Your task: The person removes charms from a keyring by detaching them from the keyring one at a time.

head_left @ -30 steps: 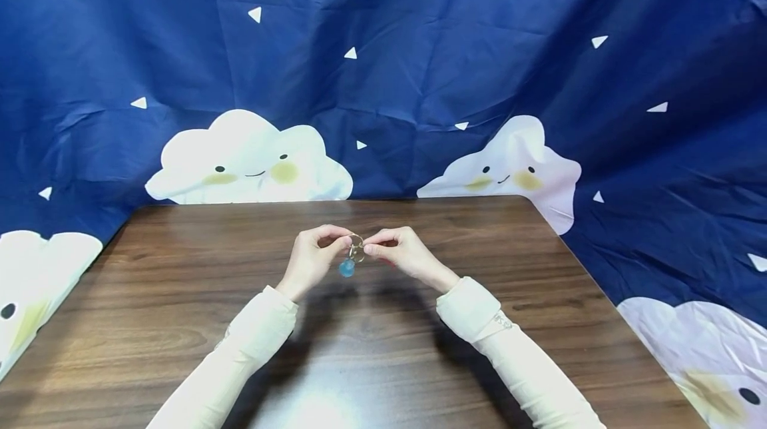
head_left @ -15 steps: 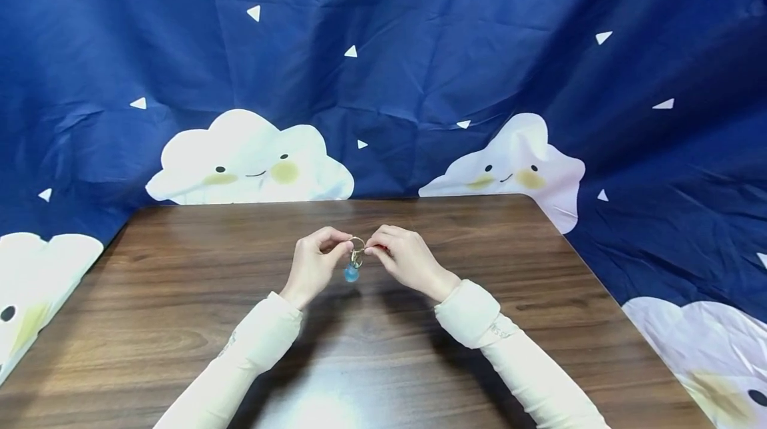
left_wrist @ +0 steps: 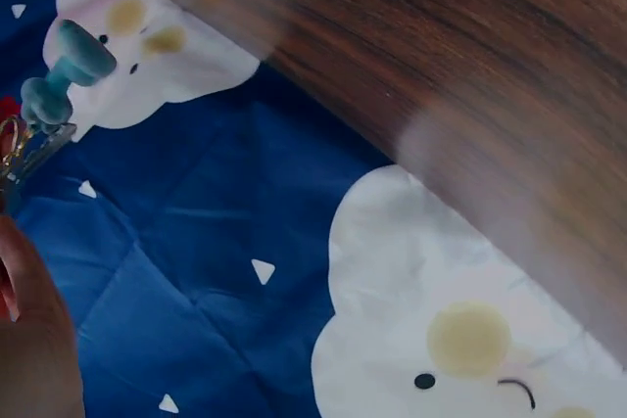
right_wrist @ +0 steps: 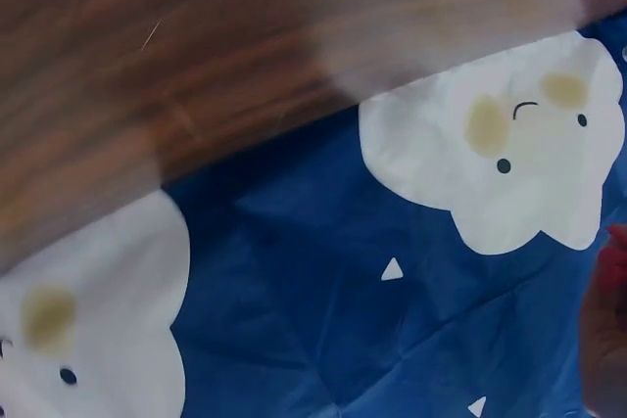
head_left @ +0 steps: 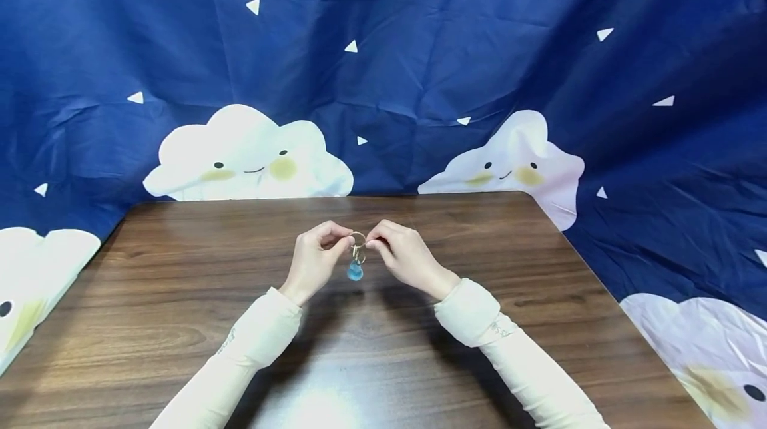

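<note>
A gold-coloured keychain ring [head_left: 358,232] is held up between both hands over the table, with smaller metal links below it. From these hangs a blue charm [head_left: 355,272]; in the left wrist view the charm [left_wrist: 61,75] looks teal, with rounded lobes and a broader end. My left hand [head_left: 314,260] pinches the ring's left side between thumb and index finger. Opposite it, my right hand [head_left: 406,257] pinches the ring's right side by the fingertips. Only a sliver of the right hand [right_wrist: 605,349] shows in the right wrist view, where the keychain is out of sight.
Below the hands lies a dark brown wood-grain table [head_left: 180,282], with glare near its front. Behind and beside it hangs a blue cloth [head_left: 383,69] printed with white clouds and triangles. Pale sleeves [head_left: 467,312] are rolled at both wrists.
The right hand has turned so its back faces up more, still at the ring. The charm has swung slightly right and hangs more directly below the ring. The left hand has barely shifted.
</note>
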A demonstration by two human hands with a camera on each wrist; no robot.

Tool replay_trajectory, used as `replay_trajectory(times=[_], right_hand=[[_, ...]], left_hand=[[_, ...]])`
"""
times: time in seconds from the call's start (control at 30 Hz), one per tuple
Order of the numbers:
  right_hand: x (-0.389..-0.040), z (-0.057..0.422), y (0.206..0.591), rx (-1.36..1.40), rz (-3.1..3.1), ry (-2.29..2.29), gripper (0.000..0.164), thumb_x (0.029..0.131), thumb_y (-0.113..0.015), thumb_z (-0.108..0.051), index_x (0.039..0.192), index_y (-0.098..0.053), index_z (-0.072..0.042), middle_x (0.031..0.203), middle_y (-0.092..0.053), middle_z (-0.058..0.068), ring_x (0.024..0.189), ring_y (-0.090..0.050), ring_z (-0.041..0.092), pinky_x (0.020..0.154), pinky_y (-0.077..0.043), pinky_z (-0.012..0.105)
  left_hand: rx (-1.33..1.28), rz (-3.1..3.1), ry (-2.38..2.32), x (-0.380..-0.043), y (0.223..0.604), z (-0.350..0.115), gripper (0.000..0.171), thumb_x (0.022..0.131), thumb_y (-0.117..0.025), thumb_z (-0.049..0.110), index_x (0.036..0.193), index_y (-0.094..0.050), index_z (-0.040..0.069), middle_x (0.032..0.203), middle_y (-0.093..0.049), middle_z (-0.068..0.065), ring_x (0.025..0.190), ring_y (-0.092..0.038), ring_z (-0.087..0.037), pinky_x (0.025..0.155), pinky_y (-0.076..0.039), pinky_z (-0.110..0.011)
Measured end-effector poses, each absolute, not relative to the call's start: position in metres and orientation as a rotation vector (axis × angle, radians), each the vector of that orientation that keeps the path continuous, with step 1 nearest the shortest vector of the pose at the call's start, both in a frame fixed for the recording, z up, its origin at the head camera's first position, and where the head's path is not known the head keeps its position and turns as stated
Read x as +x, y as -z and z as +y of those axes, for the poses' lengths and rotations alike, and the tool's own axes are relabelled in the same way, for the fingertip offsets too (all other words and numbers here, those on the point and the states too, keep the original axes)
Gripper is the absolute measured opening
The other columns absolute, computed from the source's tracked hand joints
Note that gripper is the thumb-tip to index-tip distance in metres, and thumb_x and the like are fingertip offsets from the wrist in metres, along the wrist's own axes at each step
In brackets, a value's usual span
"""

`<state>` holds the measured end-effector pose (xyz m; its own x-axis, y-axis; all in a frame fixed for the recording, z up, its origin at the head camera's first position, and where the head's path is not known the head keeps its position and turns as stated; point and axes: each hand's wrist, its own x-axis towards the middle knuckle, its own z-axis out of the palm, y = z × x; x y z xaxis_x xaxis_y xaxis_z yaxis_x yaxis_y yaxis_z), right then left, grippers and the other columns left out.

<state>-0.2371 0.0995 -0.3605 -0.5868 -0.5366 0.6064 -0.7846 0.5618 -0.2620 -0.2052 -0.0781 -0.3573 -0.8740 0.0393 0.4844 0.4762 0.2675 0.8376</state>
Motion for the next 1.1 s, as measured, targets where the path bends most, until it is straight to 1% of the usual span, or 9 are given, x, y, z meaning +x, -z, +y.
replay_trajectory(times=[0.17, 0.23, 0.4, 0.57, 0.7, 0.83, 0.93, 1.0, 1.1], right_hand=[[-0.237, 0.097, 0.357, 0.994, -2.367, -0.938, 0.006, 0.086, -0.061, -0.015, 0.083, -0.064, -0.010, 0.076, -0.059, -0.003, 0.065, -0.049, 0.005, 0.058, -0.044, 0.023], [-0.237, 0.096, 0.355, 0.986, -2.375, -0.974, 0.006, 0.086, -0.061, -0.015, 0.083, -0.064, -0.010, 0.076, -0.059, -0.002, 0.065, -0.049, 0.006, 0.058, -0.044, 0.025], [-0.237, 0.096, 0.353, 0.991, -2.405, -0.972, 0.006, 0.085, -0.062, -0.014, 0.082, -0.064, -0.010, 0.076, -0.061, -0.002, 0.066, -0.050, 0.006, 0.058, -0.044, 0.025], [-0.236, 0.097, 0.352, 1.008, -2.426, -0.997, 0.006, 0.085, -0.062, -0.016, 0.083, -0.065, -0.011, 0.077, -0.061, -0.003, 0.066, -0.050, 0.005, 0.059, -0.044, 0.023], [-0.236, 0.099, 0.352, 1.011, -2.419, -1.031, 0.006, 0.084, -0.063, -0.016, 0.084, -0.066, -0.012, 0.077, -0.061, -0.004, 0.066, -0.049, 0.004, 0.058, -0.044, 0.023], [-0.237, 0.100, 0.351, 1.018, -2.409, -1.058, 0.007, 0.085, -0.063, -0.017, 0.085, -0.067, -0.011, 0.077, -0.062, -0.003, 0.066, -0.049, 0.004, 0.058, -0.043, 0.019], [-0.236, 0.100, 0.350, 1.019, -2.411, -1.087, 0.007, 0.085, -0.062, -0.015, 0.085, -0.067, -0.010, 0.077, -0.062, -0.002, 0.065, -0.049, 0.005, 0.057, -0.044, 0.024], [-0.235, 0.101, 0.350, 1.017, -2.419, -1.099, 0.008, 0.086, -0.061, -0.015, 0.085, -0.067, -0.008, 0.076, -0.062, -0.001, 0.066, -0.049, 0.006, 0.058, -0.045, 0.026], [-0.235, 0.100, 0.351, 1.025, -2.435, -1.122, 0.009, 0.087, -0.060, -0.014, 0.085, -0.066, -0.008, 0.075, -0.061, 0.000, 0.066, -0.051, 0.008, 0.057, -0.045, 0.025]], left_hand=[[-0.410, -2.253, 1.679, -0.217, 0.370, -0.081, 0.011, 0.081, -0.067, 0.008, 0.089, -0.064, 0.002, 0.079, -0.067, -0.013, 0.067, -0.061, -0.009, 0.062, -0.050, -0.018], [-0.431, -2.265, 1.649, -0.217, 0.370, -0.081, 0.011, 0.080, -0.067, 0.008, 0.089, -0.065, 0.002, 0.080, -0.067, -0.011, 0.068, -0.061, -0.007, 0.063, -0.050, -0.018], [-0.559, -2.293, 1.375, -0.216, 0.367, -0.081, 0.008, 0.079, -0.069, 0.008, 0.086, -0.068, 0.005, 0.082, -0.069, -0.004, 0.073, -0.065, -0.012, 0.066, -0.053, -0.020], [-0.597, -2.300, 1.219, -0.214, 0.366, -0.079, 0.005, 0.077, -0.070, 0.009, 0.082, -0.070, 0.010, 0.078, -0.067, 0.001, 0.071, -0.064, -0.009, 0.064, -0.054, -0.019], [-0.563, -2.230, 1.290, -0.215, 0.367, -0.080, 0.003, 0.078, -0.070, 0.010, 0.080, -0.070, 0.008, 0.075, -0.066, -0.001, 0.070, -0.063, -0.009, 0.065, -0.054, -0.020], [-0.538, -2.185, 1.408, -0.216, 0.367, -0.080, 0.005, 0.079, -0.069, 0.010, 0.081, -0.069, 0.005, 0.077, -0.067, -0.003, 0.071, -0.063, -0.009, 0.067, -0.055, -0.021], [-0.524, -2.174, 1.507, -0.216, 0.366, -0.079, 0.006, 0.079, -0.068, 0.008, 0.083, -0.069, 0.003, 0.080, -0.067, -0.006, 0.072, -0.064, -0.010, 0.068, -0.055, -0.023], [-0.510, -2.178, 1.561, -0.211, 0.359, -0.077, 0.007, 0.080, -0.066, 0.005, 0.085, -0.068, 0.000, 0.082, -0.066, -0.011, 0.073, -0.064, -0.015, 0.068, -0.055, -0.028], [-0.502, -2.188, 1.604, -0.205, 0.351, -0.077, 0.008, 0.081, -0.064, 0.001, 0.087, -0.066, -0.003, 0.083, -0.065, -0.014, 0.073, -0.064, -0.020, 0.068, -0.056, -0.032]])
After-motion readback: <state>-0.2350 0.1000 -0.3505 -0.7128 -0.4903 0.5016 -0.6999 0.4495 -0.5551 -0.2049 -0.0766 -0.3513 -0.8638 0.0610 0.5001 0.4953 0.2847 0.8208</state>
